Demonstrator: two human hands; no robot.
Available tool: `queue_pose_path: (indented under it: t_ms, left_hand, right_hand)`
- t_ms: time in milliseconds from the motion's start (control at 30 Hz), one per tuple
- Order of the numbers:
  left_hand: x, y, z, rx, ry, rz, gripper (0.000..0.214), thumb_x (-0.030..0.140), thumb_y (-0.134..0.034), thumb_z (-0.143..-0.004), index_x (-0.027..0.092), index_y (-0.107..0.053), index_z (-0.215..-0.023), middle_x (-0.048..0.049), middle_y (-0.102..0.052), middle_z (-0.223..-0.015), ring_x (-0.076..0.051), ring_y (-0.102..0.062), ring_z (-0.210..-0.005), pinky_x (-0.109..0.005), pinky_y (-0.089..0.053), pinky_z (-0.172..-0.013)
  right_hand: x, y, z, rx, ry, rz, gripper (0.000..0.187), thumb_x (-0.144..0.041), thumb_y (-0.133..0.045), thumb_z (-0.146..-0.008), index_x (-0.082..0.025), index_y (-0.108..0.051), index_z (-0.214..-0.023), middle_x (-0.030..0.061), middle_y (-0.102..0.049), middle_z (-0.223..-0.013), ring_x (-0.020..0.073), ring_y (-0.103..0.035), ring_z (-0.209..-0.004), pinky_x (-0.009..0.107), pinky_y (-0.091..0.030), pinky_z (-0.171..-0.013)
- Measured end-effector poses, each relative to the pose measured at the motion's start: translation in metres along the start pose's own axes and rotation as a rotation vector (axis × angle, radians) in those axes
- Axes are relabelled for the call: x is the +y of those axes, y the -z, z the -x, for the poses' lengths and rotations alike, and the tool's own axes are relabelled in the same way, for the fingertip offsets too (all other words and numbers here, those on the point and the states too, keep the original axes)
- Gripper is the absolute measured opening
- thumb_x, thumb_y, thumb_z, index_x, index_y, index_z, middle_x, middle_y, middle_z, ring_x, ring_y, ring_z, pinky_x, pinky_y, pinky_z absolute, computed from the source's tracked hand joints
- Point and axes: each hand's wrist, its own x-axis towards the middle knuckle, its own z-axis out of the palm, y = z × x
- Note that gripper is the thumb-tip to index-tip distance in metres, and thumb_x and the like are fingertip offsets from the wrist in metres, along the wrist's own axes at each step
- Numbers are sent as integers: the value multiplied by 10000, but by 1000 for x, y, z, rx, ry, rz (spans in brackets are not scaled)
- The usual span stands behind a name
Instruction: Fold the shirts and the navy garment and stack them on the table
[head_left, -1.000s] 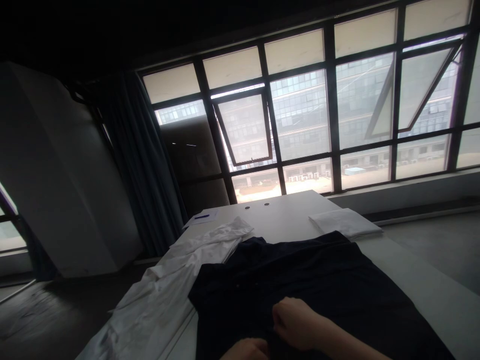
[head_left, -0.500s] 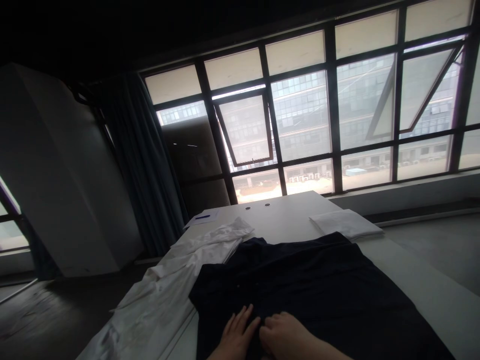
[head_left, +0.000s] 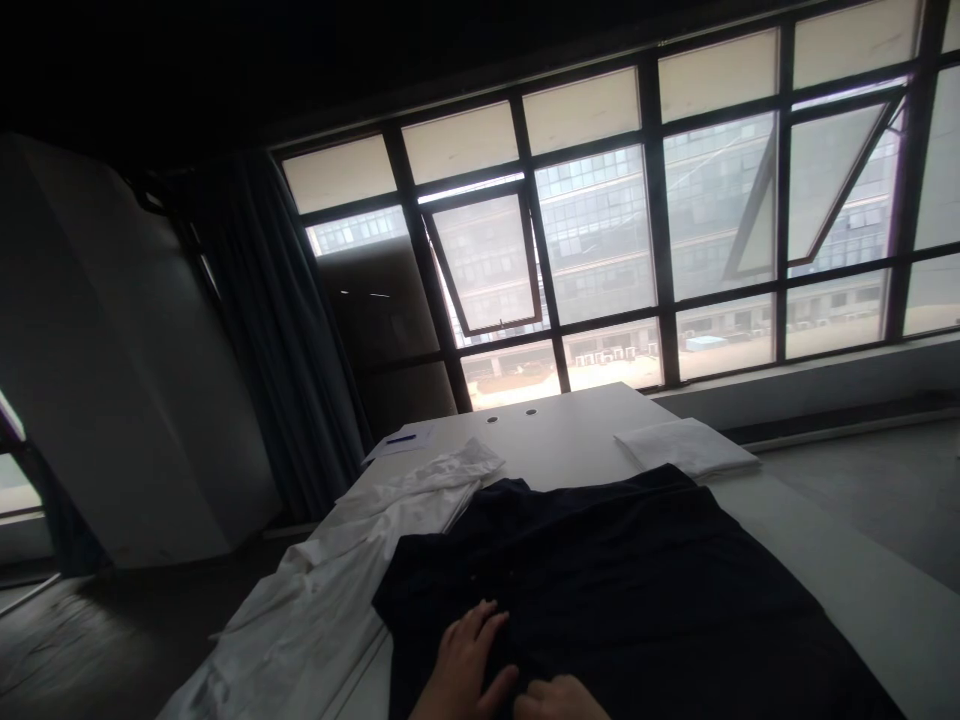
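A dark garment [head_left: 622, 580] lies spread flat across a white table [head_left: 885, 600]. My left hand [head_left: 465, 665] rests on the garment's near left part with its fingers stretched out flat. My right hand [head_left: 559, 700] sits just to the right of it at the bottom edge of the view, knuckles up and fingers curled onto the cloth; whether it pinches the fabric is not visible. A crumpled white garment [head_left: 352, 560] lies along the table's left side, touching the dark one.
A folded white cloth [head_left: 686, 447] lies at the far right of the table. A paper with a blue pen [head_left: 401, 439] sits at the far left corner. Large windows, a dark curtain [head_left: 292, 340] and a grey wall stand beyond.
My left hand came up from the bottom edge and spread flat on the dark garment. My right hand slid back toward me, down to the bottom edge.
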Motion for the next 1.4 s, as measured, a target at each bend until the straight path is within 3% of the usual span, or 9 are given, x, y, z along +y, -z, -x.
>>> queue_pose_path:
  t_ms: [100, 200, 433, 600, 733, 867, 967, 1100, 1400]
  left_hand:
    - [0, -2, -2, -62, 46, -85, 676, 446, -566, -956, 293, -365, -1582, -64, -277, -1673, -300, -262, -1542, -524, -248, -1257]
    - [3, 1, -1, -94, 114, -120, 692, 582, -433, -1005, 285, -270, -1608, -59, -172, -1686, -315, -171, -1562, -584, -171, -1262]
    - [2, 4, 3, -91, 126, -108, 668, 624, -394, -1017, 324, -257, -1598, -33, -148, -1683, -318, -154, -1561, -609, -154, -1257]
    - [-4, 4, -1, 31, 93, -69, 614, 617, -357, -1035, 355, -299, -1588, -17, -237, -1677, -278, -217, -1553, -577, -203, -1260]
    - [-13, 10, -4, 92, 73, -61, 631, 641, -364, -1027, 370, -287, -1591, -8, -241, -1681, -262, -214, -1556, -562, -198, -1266]
    - [-25, 14, -4, 47, 157, -79, 681, 660, -381, -1012, 331, -271, -1598, -35, -223, -1685, -273, -199, -1559, -578, -166, -1266]
    - [-30, 14, -4, 37, 187, -100, 708, 693, -375, -998, 331, -267, -1597, -37, -198, -1690, -296, -156, -1566, -593, -147, -1262]
    - [-28, 12, -4, 18, 199, -141, 742, 749, -345, -975, 358, -240, -1597, -20, -140, -1699, -330, -99, -1570, -619, -123, -1253]
    - [-16, 7, 4, -10, 237, -174, 730, 735, -334, -978, 375, -187, -1596, 10, -83, -1694, -330, -71, -1569, -626, -107, -1250]
  right_hand:
    - [2, 7, 2, 321, -83, 162, 208, -347, -529, -994, -224, -646, -874, 3, -708, -784, 176, -631, -682, 308, -489, -694]
    - [7, 13, 12, 441, -99, 307, 319, -379, -486, -1029, -184, -646, -1224, 84, -742, -1191, 258, -683, -1002, 399, -470, -949]
    - [11, 10, 24, 35, -154, 33, 486, -440, -437, -1047, -224, -518, -1475, 121, -597, -1445, 377, -624, -1247, 512, -508, -1009]
    - [28, 64, 15, -118, -341, -261, 748, -590, -523, -968, -266, -310, -1608, 135, -300, -1643, 451, -324, -1477, 719, -272, -1157]
    - [66, 108, 13, -211, -593, -301, 892, -755, -443, -921, -212, -296, -1614, 151, -188, -1683, 452, -123, -1538, 753, -54, -1180]
    - [132, 117, 30, -381, -853, -216, 953, -839, -341, -889, -204, -334, -1600, 140, -186, -1689, 455, -80, -1543, 745, -8, -1175]
    - [182, 112, 61, -399, -996, -128, 913, -808, -312, -908, -225, -305, -1610, 105, -123, -1706, 442, -38, -1550, 745, 8, -1171]
    - [220, 100, 101, -293, -1005, -58, 826, -719, -319, -948, -237, -286, -1618, 82, -144, -1711, 377, -60, -1565, 658, -39, -1220]
    - [215, 100, 122, -330, -945, -47, 851, -771, -289, -931, -253, -314, -1606, 85, -219, -1691, 372, -119, -1559, 630, -39, -1231]
